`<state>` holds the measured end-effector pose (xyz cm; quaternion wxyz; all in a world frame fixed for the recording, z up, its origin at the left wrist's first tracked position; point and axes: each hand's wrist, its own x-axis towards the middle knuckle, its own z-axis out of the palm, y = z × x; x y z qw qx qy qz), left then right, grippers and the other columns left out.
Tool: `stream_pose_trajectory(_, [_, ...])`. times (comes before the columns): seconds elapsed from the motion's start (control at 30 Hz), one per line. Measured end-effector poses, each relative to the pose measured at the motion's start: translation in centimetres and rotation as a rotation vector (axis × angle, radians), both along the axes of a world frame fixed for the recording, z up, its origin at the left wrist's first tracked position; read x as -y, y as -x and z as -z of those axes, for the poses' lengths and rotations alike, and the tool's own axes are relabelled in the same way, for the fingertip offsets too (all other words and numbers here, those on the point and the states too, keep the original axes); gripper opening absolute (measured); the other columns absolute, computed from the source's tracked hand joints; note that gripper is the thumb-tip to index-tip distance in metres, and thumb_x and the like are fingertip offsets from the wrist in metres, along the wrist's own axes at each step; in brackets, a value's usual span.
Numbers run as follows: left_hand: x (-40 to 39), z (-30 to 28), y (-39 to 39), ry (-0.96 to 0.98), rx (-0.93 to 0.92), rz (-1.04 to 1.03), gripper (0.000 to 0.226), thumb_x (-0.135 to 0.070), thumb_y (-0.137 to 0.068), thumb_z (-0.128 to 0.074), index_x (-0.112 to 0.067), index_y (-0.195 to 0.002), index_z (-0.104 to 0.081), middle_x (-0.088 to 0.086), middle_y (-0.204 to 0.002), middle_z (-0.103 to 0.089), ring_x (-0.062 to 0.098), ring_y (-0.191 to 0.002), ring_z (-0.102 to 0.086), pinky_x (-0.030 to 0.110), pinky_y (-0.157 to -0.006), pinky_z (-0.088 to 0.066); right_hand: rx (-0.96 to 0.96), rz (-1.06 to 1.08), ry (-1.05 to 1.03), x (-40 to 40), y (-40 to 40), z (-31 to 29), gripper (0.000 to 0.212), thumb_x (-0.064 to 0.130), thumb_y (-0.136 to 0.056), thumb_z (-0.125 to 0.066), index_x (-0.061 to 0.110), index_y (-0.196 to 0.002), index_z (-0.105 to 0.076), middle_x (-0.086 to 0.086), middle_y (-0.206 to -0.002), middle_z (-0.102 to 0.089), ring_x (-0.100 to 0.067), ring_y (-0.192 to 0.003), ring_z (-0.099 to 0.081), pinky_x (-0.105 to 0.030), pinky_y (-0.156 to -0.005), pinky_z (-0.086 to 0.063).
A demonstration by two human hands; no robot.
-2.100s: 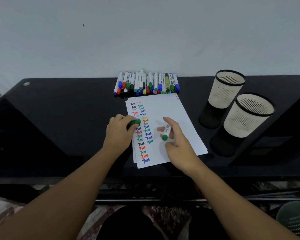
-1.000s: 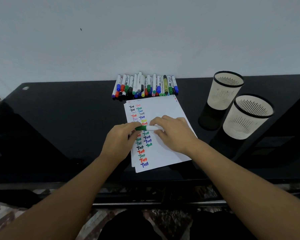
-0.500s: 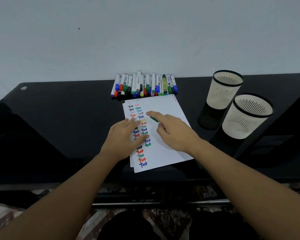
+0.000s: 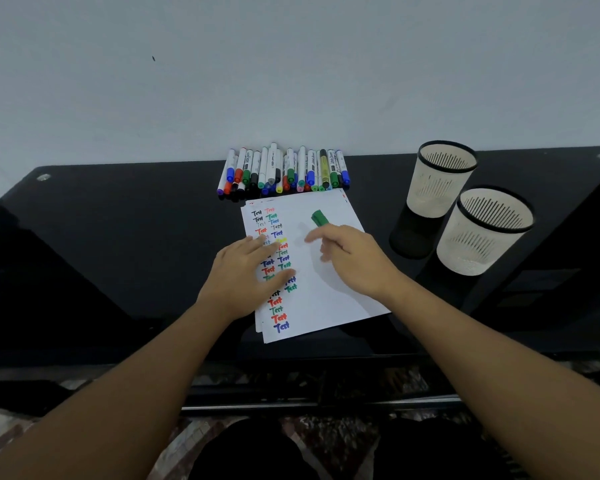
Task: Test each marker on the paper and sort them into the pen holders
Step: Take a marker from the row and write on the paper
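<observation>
The green marker [image 4: 320,218] sticks out past the fingers of the right hand [image 4: 355,259], above the upper part of the paper [image 4: 329,289], with its green cap end pointing away from the person. Only that end shows; the barrel is hidden in the hand, and the fingers are blurred, so the exact hold is hard to read, though they look curled round the barrel. A marker like this should be light, stiff and smooth, best held mid-barrel so it does not swing or slip.

The left hand [image 4: 245,277] lies flat with straight fingers on the left side of the paper, over columns of the word "Test" in many colours.

Beyond the sheet, a row of markers [image 4: 283,171] lies along the far edge of the black table [image 4: 118,237]. Two mesh pen holders, the farther holder [image 4: 442,180] and the nearer holder [image 4: 487,230], stand to the right, apparently empty.
</observation>
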<state>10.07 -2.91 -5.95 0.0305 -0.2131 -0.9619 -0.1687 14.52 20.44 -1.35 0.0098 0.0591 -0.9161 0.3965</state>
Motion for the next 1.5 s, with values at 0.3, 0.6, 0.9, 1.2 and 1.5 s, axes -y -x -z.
stream_pose_trajectory(0.3, [0.1, 0.1, 0.2, 0.117, 0.052, 0.054, 0.089, -0.094, -0.081, -0.027, -0.046, -0.156, -0.027, -0.009, -0.168, -0.017, 0.015, -0.155, -0.010, 0.045, -0.125, -0.006, 0.052, 0.074, 0.191, -1.9, -0.5, -1.1, 0.032, 0.017, -0.100, -0.065, 0.033, -0.121, -0.046, 0.000, -0.102, -0.064, -0.011, -0.086, -0.069, -0.023, -0.068, -0.052])
stream_pose_trajectory(0.6, [0.1, 0.3, 0.3, 0.103, 0.068, 0.043, 0.094, -0.099, -0.075, -0.024, -0.048, -0.154, -0.028, -0.011, -0.167, -0.017, 0.013, -0.155, -0.010, 0.044, -0.125, -0.007, -0.334, 0.272, -0.067, -4.3, -3.2, -4.5, 0.021, 0.034, -0.107, -0.050, 0.015, -0.110, -0.059, 0.003, -0.084, -0.066, -0.011, -0.074, -0.062, -0.041, -0.069, -0.053])
stream_pose_trajectory(0.9, [0.0, 0.0, 0.0, 0.129, 0.070, 0.044, 0.101, -0.102, -0.070, -0.015, -0.049, -0.155, -0.026, -0.011, -0.168, -0.015, 0.013, -0.155, -0.009, 0.045, -0.125, -0.007, -0.438, 0.581, -0.133, -10.8, -6.0, -9.5, 0.029, 0.036, -0.107, -0.051, 0.009, -0.116, -0.049, 0.003, -0.085, -0.065, -0.018, -0.078, -0.065, -0.041, -0.069, -0.055])
stream_pose_trajectory(1.2, [-0.1, -0.1, 0.1, 0.149, 0.077, 0.045, 0.103, -0.102, -0.069, -0.012, -0.048, -0.156, -0.024, -0.009, -0.168, -0.014, 0.014, -0.156, -0.008, 0.045, -0.126, -0.007, -0.205, 0.729, -0.356, -14.4, -5.6, -8.4, 0.021, 0.038, -0.101, -0.051, 0.018, -0.104, -0.054, 0.009, -0.081, -0.062, -0.022, -0.084, -0.062, -0.041, -0.096, -0.035])
stream_pose_trajectory(1.5, [-0.2, -0.3, 0.0, 0.149, 0.089, 0.043, 0.104, -0.102, -0.068, -0.012, -0.048, -0.156, -0.023, -0.010, -0.168, -0.012, 0.014, -0.156, -0.008, 0.045, -0.126, -0.005, -0.170, 0.719, -0.297, -14.4, -4.9, -8.0, 0.027, 0.056, -0.097, -0.057, 0.031, -0.105, -0.065, 0.019, -0.080, -0.059, -0.011, -0.092, -0.057, -0.043, -0.103, -0.031])
